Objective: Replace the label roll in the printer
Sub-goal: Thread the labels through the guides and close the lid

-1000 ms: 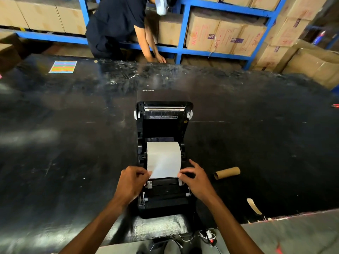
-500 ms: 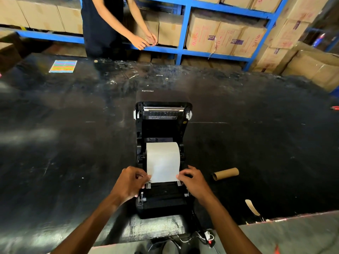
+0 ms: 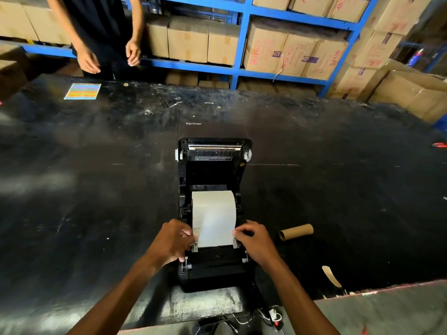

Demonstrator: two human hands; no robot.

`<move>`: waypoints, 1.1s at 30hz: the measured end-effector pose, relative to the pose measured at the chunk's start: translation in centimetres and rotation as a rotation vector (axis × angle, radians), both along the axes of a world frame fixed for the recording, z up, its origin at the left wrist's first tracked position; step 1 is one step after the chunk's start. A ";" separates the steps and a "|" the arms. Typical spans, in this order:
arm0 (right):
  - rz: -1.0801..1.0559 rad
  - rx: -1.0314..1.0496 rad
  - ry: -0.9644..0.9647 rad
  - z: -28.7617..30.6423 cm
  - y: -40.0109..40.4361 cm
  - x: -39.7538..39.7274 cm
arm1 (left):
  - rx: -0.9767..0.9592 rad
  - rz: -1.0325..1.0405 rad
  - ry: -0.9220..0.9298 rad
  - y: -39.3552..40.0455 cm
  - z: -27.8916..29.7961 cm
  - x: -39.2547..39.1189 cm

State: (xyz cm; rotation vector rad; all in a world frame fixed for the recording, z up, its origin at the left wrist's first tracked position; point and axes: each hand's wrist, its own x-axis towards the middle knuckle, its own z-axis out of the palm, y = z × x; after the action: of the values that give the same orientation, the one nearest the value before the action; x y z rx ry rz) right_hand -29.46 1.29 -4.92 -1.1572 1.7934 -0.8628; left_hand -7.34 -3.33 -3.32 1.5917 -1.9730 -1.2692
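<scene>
A black label printer (image 3: 214, 269) stands open on the dark table, its lid (image 3: 214, 153) tipped back. A white label roll (image 3: 214, 213) sits in the bay, with its paper pulled forward over the front. My left hand (image 3: 173, 240) pinches the paper's left edge at the guide. My right hand (image 3: 256, 241) pinches the right edge. An empty cardboard core (image 3: 296, 231) lies on the table right of the printer.
The black table (image 3: 84, 189) stretches wide on both sides. A paper scrap (image 3: 331, 276) lies near the front right edge. A striped colour sheet (image 3: 82, 91) lies far left. Another person (image 3: 101, 37) stands across the table before blue shelves of cartons. Cables (image 3: 268, 317) hang below.
The paper's leading edge has been drawn further toward me, and both hands came slightly closer with it. The person opposite straightened up from a bent posture and lowered both arms.
</scene>
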 end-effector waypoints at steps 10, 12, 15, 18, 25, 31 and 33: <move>-0.027 -0.010 0.068 -0.2 0.3 0.3 | 0.026 -0.016 -0.054 -0.4 0.4 -0.3; -0.040 -0.033 0.085 -0.3 0.5 0.4 | 0.051 -0.002 -0.020 -0.3 0.4 -0.1; -0.019 -0.016 0.161 -0.3 0.3 0.4 | 0.076 0.083 0.059 0.0 0.2 0.2; -0.015 -0.009 0.123 0.0 0.1 0.1 | 0.029 0.063 0.038 0.1 0.1 0.0; 0.012 0.003 0.180 0.2 0.2 0.3 | 0.068 0.075 0.034 -0.4 0.1 0.0; 0.017 0.041 0.126 1.5 -0.2 -0.2 | 0.066 -0.005 -0.026 -0.4 0.0 0.1; 0.008 0.023 0.137 1.5 -0.2 -0.1 | 0.073 -0.004 -0.017 -0.4 0.0 0.1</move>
State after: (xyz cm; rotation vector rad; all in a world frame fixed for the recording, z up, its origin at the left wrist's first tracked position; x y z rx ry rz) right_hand -29.57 1.12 -3.41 -1.2335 1.9022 -0.7726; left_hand -7.21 -3.76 -3.28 1.6388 -1.9613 -1.3482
